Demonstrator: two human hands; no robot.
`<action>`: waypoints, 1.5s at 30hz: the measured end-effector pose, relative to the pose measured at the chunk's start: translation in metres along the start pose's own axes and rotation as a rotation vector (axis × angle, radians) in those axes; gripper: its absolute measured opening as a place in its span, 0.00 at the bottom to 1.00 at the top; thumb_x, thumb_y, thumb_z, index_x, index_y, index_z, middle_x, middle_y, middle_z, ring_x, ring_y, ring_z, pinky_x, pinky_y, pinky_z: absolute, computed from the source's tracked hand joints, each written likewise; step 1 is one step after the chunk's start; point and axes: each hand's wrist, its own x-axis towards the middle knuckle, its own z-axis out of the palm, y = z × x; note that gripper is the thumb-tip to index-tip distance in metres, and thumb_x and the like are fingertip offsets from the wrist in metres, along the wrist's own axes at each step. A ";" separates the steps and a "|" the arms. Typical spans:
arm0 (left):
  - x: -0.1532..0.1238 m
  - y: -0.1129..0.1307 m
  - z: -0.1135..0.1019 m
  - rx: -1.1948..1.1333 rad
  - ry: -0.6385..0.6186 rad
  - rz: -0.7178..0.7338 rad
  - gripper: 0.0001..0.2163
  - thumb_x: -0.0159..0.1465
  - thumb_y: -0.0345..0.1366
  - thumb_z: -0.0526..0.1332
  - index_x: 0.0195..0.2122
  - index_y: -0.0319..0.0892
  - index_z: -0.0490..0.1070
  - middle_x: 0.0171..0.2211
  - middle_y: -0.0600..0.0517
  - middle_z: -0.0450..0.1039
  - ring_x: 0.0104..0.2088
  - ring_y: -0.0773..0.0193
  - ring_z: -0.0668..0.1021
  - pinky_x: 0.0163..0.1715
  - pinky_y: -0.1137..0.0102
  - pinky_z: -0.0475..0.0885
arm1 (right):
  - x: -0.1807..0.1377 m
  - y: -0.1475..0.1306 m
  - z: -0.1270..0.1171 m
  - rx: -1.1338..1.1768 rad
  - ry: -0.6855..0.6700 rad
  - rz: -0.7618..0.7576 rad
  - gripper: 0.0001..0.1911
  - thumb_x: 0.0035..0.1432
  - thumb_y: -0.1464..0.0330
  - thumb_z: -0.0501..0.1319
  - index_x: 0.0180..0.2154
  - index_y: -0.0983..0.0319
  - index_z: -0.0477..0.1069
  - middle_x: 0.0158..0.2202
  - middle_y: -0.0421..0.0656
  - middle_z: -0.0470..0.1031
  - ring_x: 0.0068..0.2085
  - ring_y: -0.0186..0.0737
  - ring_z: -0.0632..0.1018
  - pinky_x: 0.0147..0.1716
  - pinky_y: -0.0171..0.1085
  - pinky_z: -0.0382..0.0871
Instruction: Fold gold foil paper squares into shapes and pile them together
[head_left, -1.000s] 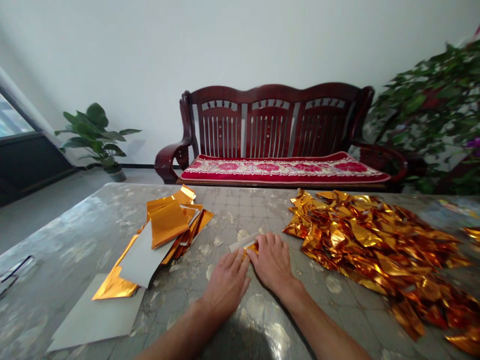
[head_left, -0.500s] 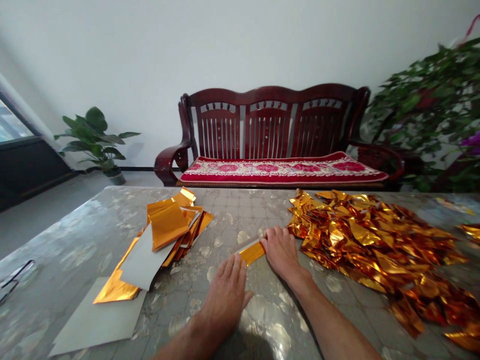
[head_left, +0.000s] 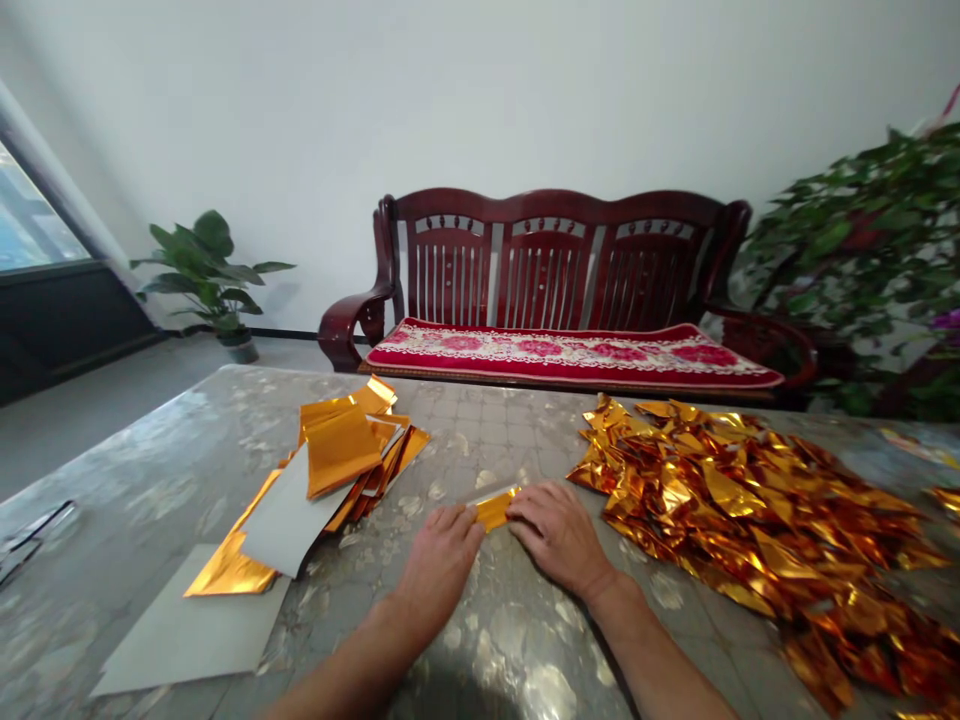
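Observation:
A narrow folded strip of gold foil paper (head_left: 495, 510) lies on the table between my two hands, with a pale edge along its far side. My left hand (head_left: 441, 560) closes its fingers on the strip's left end. At the right end, my right hand (head_left: 561, 535) grips it with curled fingers. Both thumbs are mostly hidden. To the left lies a loose pile of gold foil sheets (head_left: 341, 450), some showing their grey-white backs. A big heap of folded gold foil pieces (head_left: 720, 490) spreads out on the right.
The table (head_left: 360, 620) has a patterned, glossy cover. A grey sheet (head_left: 195, 630) lies at the left front, near a dark-rimmed object (head_left: 34, 535). Behind the table stands a wooden bench (head_left: 562, 250) with a red cushion (head_left: 570, 350). Potted plants flank it on both sides.
Both hands have shifted a little on the foil strip, and the right hand's fingers have curled more over its end. The view has tilted slightly upward.

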 end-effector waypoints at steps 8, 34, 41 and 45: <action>0.005 -0.004 0.004 -0.173 0.047 -0.044 0.13 0.69 0.28 0.51 0.52 0.43 0.69 0.44 0.48 0.76 0.44 0.58 0.75 0.47 0.64 0.71 | 0.007 -0.007 0.006 -0.112 0.018 0.019 0.08 0.66 0.70 0.58 0.41 0.57 0.76 0.42 0.42 0.79 0.48 0.43 0.73 0.51 0.43 0.59; 0.014 -0.006 0.005 -0.154 0.158 -0.118 0.15 0.69 0.31 0.52 0.54 0.45 0.69 0.34 0.50 0.75 0.38 0.60 0.74 0.41 0.68 0.70 | 0.010 -0.031 0.007 0.044 -0.073 0.045 0.04 0.59 0.73 0.59 0.37 0.60 0.70 0.39 0.43 0.74 0.44 0.43 0.71 0.44 0.38 0.61; 0.010 -0.018 0.010 -0.308 0.214 -0.175 0.16 0.64 0.26 0.54 0.50 0.46 0.72 0.38 0.51 0.75 0.42 0.59 0.74 0.44 0.67 0.70 | 0.017 -0.030 0.013 0.063 -0.036 0.122 0.11 0.69 0.64 0.54 0.37 0.58 0.73 0.39 0.42 0.75 0.44 0.41 0.71 0.44 0.39 0.62; 0.008 -0.026 0.010 -0.423 0.224 -0.214 0.15 0.63 0.23 0.53 0.43 0.44 0.75 0.38 0.50 0.74 0.44 0.59 0.74 0.46 0.66 0.70 | 0.020 -0.030 0.014 0.074 -0.046 0.169 0.11 0.69 0.64 0.54 0.37 0.57 0.74 0.40 0.42 0.74 0.44 0.41 0.72 0.44 0.39 0.62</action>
